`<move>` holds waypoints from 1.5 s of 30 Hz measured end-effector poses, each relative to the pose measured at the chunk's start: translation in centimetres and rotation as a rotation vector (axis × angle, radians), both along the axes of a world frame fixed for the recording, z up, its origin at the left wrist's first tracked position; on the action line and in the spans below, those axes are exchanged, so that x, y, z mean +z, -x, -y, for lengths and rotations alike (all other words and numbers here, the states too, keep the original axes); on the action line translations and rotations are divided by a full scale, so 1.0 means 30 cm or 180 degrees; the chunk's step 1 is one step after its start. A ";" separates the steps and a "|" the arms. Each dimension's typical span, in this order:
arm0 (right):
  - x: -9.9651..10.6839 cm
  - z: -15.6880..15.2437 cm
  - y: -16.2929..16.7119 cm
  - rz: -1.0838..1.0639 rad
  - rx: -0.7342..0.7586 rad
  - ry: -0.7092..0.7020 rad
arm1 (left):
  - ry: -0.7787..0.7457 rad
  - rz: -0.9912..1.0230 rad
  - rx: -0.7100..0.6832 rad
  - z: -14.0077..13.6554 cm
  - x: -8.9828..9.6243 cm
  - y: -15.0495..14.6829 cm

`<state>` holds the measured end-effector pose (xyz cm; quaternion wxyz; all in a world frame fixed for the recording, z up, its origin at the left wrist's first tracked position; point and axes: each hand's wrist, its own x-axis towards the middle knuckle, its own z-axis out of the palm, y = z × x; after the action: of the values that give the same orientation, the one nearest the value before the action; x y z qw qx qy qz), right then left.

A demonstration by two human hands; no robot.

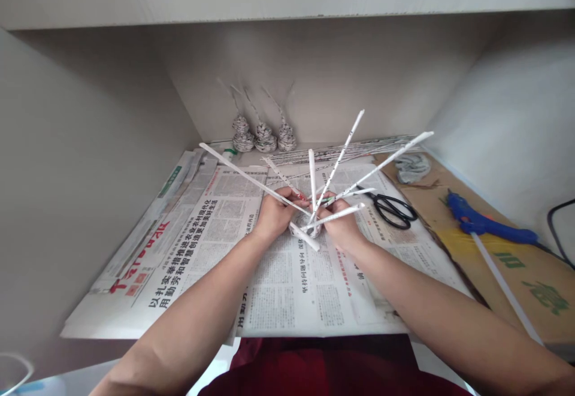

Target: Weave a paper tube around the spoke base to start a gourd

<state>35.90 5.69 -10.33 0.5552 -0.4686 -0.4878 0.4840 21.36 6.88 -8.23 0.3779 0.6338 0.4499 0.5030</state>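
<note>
Two hands meet over one small woven piece (309, 228) of rolled newspaper, near the middle of the spread newspaper sheets (211, 234). From it about seven paper tubes (339, 157) fan up and outward, left, far and right. My left hand (274, 215) is curled closed round the left side of the woven core, thumb pressing a tube; my right hand (342, 223) is likewise closed, pinching tubes on the right. I judge the weave best served by holding the core firm with the left and bending one tube at a time close to the core, keeping the spokes evenly spread. Scissors (392, 207) lie just right of the hands, a blue glue gun (483, 223) farther right on cardboard (516, 264), three finished woven pieces (264, 135) and spare tubes (341, 150) at the far wall.
</note>
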 end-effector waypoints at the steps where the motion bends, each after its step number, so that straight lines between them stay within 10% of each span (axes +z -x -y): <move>1: 0.002 0.001 0.001 0.0024 -0.0055 -0.0020 | -0.0020 -0.0044 0.0006 0.000 -0.001 0.002; 23: 0.020 0.012 0.004 -0.0156 0.0256 -0.0040 | -0.0466 -0.0690 0.0077 0.007 0.008 0.009; 31: 0.015 0.010 -0.009 0.0474 0.0122 -0.0254 | 0.0171 -0.0209 -0.0176 0.009 0.003 -0.002; 45: 0.055 -0.001 -0.022 -0.0259 0.0283 0.0253 | -0.0155 -0.0167 0.0594 -0.008 0.002 0.016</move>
<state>36.56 5.72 -8.67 0.5335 -0.4481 -0.4655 0.5457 20.88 7.13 -8.18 0.3020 0.6111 0.5044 0.5301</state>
